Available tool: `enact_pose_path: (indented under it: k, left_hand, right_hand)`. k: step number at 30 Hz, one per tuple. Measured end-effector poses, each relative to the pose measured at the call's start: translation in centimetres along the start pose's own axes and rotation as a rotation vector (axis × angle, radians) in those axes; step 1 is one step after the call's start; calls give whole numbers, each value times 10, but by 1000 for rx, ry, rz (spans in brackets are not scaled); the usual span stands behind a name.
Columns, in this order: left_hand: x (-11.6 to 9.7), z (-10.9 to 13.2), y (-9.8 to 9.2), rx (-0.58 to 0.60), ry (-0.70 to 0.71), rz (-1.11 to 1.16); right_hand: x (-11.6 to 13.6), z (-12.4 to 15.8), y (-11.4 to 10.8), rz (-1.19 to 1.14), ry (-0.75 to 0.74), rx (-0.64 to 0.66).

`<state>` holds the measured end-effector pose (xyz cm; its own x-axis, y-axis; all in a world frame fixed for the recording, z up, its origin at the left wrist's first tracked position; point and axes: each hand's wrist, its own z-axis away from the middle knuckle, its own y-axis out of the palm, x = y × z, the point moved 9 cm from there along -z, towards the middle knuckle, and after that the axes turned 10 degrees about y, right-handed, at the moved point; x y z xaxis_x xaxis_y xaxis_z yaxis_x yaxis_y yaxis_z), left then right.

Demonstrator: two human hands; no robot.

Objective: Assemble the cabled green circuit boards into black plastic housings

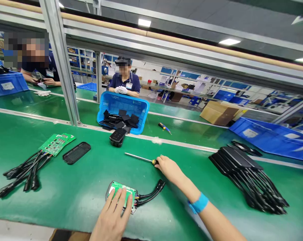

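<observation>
My left hand [112, 216] lies with its fingers stretched over a green circuit board [128, 190], which sits in a dark casing part mostly hidden beneath it. Two black cables [150, 197] run from the board's right side to black connectors. Farther up, my right hand [170, 169], with a blue band on its wrist, is closed round the handle of a screwdriver [139, 157]. Its metal shaft points left, low over the green mat. Left of my hands lies a ribbed black cover [77, 153], beside several green boards with cables [56, 144].
A blue basket [143, 115] of black plates stands beyond a black case [117, 137]. Another screwdriver [164, 127] lies behind the metal strip. Stacked black cased units with cables [238, 164] lie right, near a blue bin [267, 135]. Two people sit across the bench, past a metal post [59, 60].
</observation>
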<state>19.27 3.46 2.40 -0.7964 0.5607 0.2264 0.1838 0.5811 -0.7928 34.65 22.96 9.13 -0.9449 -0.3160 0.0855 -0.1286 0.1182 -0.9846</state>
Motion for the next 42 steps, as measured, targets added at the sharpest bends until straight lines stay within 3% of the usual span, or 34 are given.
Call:
enact_pose_path:
  k: [3, 6, 9, 12, 15, 18, 21, 23, 27, 29, 32, 34, 37, 40, 42]
  left_hand:
    - [2, -5, -7, 77, 24, -43]
    - [2, -10, -17, 115, 68, -64]
    - [5, -10, -17, 157, 14, 24]
    - [7, -6, -4, 266, -62, 125]
    - [8, -2, 5, 333, -59, 270]
    - [16, -5, 2, 324, -46, 469]
    - [31, -17, -9, 310, -78, 603]
    - [41, -27, -16, 326, -107, 656]
    - [55, -37, -19, 340, -103, 728]
    - [65, -32, -13, 310, -130, 747]
    - [83, -17, 3, 302, -236, 777]
    - [90, -9, 11, 305, -293, 815]
    - [98, -6, 8, 244, -387, 896]
    - [104, -5, 0, 104, -526, 1037]
    - [105, -2, -2, -45, -662, 1195]
  right_hand:
    - [24, 15, -24, -117, -55, -52]
    - [51, 42, -55, -444, -91, -235]
    - [71, 61, -63, -747, -161, -376]
    - [83, 65, -59, -763, -204, -361]
    - [80, 76, -74, -834, -189, -403]
    - [93, 104, -88, -972, -367, -424]
    - [119, 117, -71, -871, -519, -300]
    - [115, 102, -54, -749, -409, -250]
    - [70, 45, -25, -326, -72, -142]
    - [46, 22, -13, -188, 13, -76]
    - [23, 8, 1, -160, 58, -12]
    - [22, 15, 4, -178, 52, 20]
    - [47, 46, 2, -291, -107, 94]
    - [81, 87, 6, -358, -303, 214]
    - [94, 106, 13, -312, -340, 208]
